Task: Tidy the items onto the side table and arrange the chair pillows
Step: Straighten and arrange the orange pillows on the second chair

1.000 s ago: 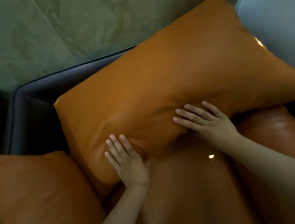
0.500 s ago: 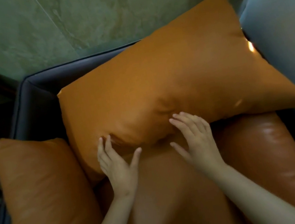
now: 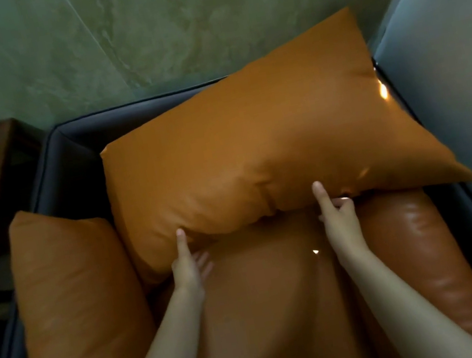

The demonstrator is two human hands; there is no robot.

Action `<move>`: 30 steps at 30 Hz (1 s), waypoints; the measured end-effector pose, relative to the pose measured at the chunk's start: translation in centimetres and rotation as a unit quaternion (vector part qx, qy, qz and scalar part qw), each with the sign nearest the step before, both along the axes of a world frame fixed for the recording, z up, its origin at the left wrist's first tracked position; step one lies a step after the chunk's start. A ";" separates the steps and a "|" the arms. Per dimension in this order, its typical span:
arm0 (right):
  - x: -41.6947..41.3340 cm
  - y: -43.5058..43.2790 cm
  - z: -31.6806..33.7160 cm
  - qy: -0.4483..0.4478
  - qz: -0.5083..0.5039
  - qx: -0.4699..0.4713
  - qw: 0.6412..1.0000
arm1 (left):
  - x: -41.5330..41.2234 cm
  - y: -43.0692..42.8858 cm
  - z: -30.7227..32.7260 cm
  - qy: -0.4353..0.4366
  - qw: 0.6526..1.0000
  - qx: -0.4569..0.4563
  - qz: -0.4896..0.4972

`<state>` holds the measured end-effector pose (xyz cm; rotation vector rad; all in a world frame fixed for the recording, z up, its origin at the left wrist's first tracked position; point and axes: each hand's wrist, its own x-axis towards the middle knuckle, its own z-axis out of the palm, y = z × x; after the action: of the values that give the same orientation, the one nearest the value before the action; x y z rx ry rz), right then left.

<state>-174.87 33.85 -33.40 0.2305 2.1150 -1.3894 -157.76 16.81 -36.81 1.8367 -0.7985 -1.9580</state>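
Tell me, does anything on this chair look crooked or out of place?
Yes. The big pillow lies slanted across the chair, its right corner jutting past the chair's side. The left hand and right hand grip its lower edge. The small pillow leans at the left side.

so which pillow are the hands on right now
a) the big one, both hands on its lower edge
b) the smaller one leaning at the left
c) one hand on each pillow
a: the left hand and right hand both grip the lower edge of the big orange pillow, thumbs on its front; the smaller pillow sits untouched.
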 end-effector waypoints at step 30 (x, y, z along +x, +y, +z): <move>-4.3 -1.2 4.7 0.387 0.056 0.052 0.919 | -1.0 -2.1 3.8 -0.090 0.943 -0.306 -0.093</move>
<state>-179.13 32.70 -28.72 -0.4796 2.7766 -1.4420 -158.80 14.72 -32.97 1.6015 -1.4870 -1.4077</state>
